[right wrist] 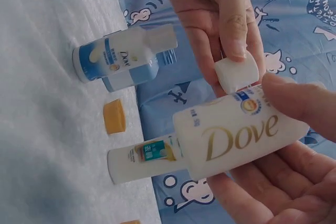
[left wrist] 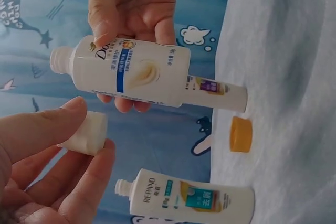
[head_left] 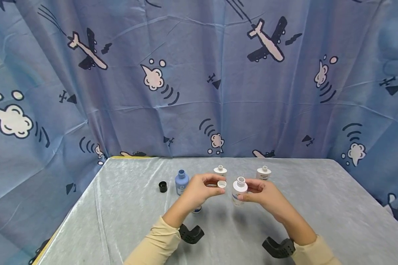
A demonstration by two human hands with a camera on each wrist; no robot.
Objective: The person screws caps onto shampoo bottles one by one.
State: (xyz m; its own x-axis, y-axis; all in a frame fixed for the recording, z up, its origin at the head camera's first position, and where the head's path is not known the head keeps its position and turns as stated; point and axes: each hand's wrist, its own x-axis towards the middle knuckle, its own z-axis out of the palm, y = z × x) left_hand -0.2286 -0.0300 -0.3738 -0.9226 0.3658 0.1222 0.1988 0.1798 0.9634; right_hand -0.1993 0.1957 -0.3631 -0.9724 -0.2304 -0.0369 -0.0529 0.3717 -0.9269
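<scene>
The left hand (head_left: 199, 191) pinches a small white plastic screw cap (head_left: 222, 184) between its thumb and fingers, the gap between them no wider than the cap. Facing it, the right hand (head_left: 264, 192) has its thumb and fingers around the body of a white plastic Dove bottle (head_left: 240, 189) with gold lettering and a bare threaded neck. The bottle is held clear of the desk (head_left: 136, 228), just to the right of the left hand, and the cap is near its neck but apart from it.

Beyond the left hand stands a white plastic bottle with a teal label (left wrist: 197, 195), its neck uncapped; beyond the right hand stands a similar open white bottle with a purple label (head_left: 263, 172). An orange cap (left wrist: 241, 134) lies on the desk between these two. Left of the left hand are an open blue plastic bottle (head_left: 181, 180) and, farther out, a small black cap (head_left: 163, 186). A blue-and-white Dove bottle with a white cap (right wrist: 123, 53) stands nearer the person, mostly hidden by the left forearm in the head view. Beige sleeves (head_left: 157, 239) cover both forearms behind the hands, and a blue printed curtain (head_left: 185, 114) hangs beyond everything.
</scene>
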